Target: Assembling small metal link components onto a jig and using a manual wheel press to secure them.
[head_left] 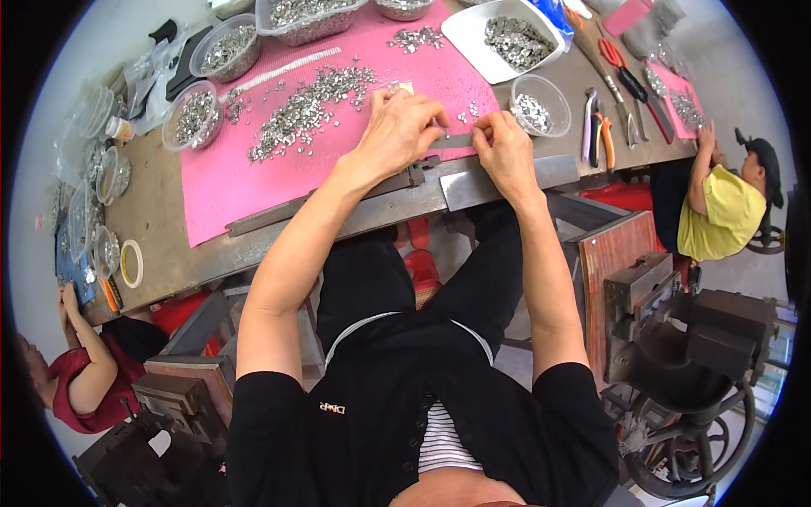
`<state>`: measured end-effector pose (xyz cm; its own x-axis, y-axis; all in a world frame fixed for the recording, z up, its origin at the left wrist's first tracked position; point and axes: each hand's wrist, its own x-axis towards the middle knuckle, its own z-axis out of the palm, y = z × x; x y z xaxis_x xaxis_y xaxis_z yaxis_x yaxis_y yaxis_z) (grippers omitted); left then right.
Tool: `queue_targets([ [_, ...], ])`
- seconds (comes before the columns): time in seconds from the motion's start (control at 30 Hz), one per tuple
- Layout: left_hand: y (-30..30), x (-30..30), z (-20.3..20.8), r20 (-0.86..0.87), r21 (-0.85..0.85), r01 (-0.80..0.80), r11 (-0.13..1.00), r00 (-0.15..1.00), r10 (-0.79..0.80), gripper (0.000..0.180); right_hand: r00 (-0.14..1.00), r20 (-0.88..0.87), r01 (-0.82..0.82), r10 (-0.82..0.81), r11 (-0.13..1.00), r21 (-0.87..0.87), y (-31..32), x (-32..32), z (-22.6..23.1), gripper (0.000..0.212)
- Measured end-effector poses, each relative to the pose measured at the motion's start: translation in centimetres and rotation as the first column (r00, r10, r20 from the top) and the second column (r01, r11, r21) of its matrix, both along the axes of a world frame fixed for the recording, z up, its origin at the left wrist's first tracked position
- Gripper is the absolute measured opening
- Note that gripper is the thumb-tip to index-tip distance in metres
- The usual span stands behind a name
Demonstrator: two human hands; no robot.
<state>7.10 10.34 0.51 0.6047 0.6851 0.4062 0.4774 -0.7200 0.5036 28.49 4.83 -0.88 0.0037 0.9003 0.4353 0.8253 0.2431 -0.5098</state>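
My left hand (395, 131) is over the front part of the pink mat (218, 190), its fingers curled inward. A small pale piece (406, 87) shows past its knuckles. My right hand (504, 148) is closed in a pinch; whatever lies in either hand's fingertips is too small or hidden. Between the two hands lies a thin grey strip (458, 141), its right end close to my right fingertips. A few loose bits of shiny metal (469, 111) are just beyond it. A large spread of small silvery metal pieces (308, 110) covers the mat to the left of my left hand.
Clear tubs of metal pieces (193, 117) and a white scoop-shaped tray (452, 34) ring the mat. A round tub (553, 101) stands beside my right hand. Pliers (607, 139) and other tools lie right. A metal bar (338, 215) runs along the front edge. Co-workers sit on both sides.
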Motion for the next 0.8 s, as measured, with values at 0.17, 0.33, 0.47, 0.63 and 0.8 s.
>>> queue_targets([
  [0.17,0.4,0.4,-0.8,-0.051,0.106,0.045,0.993,0.998,-0.039,0.010,0.999,-0.052,-0.006,0.005,1.000,-0.019,-0.2,-0.1,-0.1,0.012],
  [0.33,0.6,-0.1,-0.1,-0.060,-0.003,0.058,0.998,0.996,-0.058,0.008,0.997,-0.069,0.036,-0.031,0.997,0.070,-0.3,-0.2,-1.0,0.011],
  [0.47,0.1,0.5,-0.3,-0.018,0.019,0.013,1.000,1.000,-0.013,0.008,0.996,-0.077,0.055,-0.046,0.991,0.120,-0.5,-0.6,-1.3,0.010],
  [0.63,-0.6,0.4,-0.6,-0.059,0.166,0.013,0.986,0.998,-0.004,0.009,0.994,-0.096,0.069,-0.053,0.982,0.173,-0.9,-1.1,-1.6,0.010],
  [0.8,-0.8,0.4,-0.5,-0.045,0.037,-0.039,0.999,0.998,0.040,0.011,0.995,-0.088,0.066,-0.050,0.978,0.195,-0.9,-0.9,-1.8,0.011],
])
